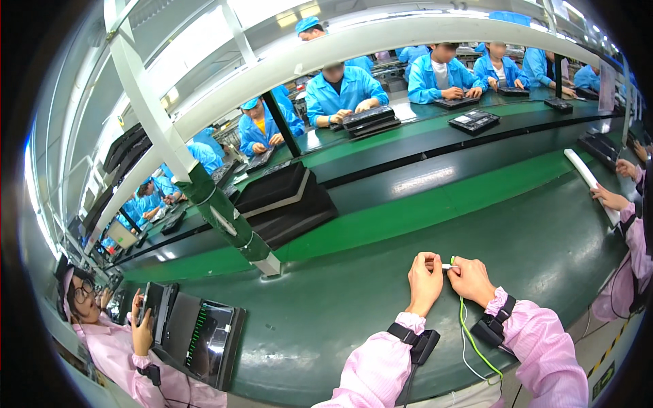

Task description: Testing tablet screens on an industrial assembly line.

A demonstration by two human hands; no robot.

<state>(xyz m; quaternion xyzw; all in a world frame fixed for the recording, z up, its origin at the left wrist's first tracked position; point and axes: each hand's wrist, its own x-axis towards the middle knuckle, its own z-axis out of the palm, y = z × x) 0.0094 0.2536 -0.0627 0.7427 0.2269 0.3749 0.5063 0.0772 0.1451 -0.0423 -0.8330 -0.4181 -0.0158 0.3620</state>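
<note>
Both of my hands are raised over the green worktop, close together. My left hand pinches one end of a small white cable connector between thumb and fingertips. My right hand is closed on the other side of it, where a bit of bright green shows above the fingers. From below the right hand a green cable and a thin white cable hang down to the table's near edge. The fingertips cover most of the connector. Black straps with small boxes sit on both my wrists.
To the left a person in pink holds a tablet-like device beside an open black case. A green-wrapped post and stacked black foam trays stand ahead. At right, another person's hand touches a white strip. People in blue work across the conveyor.
</note>
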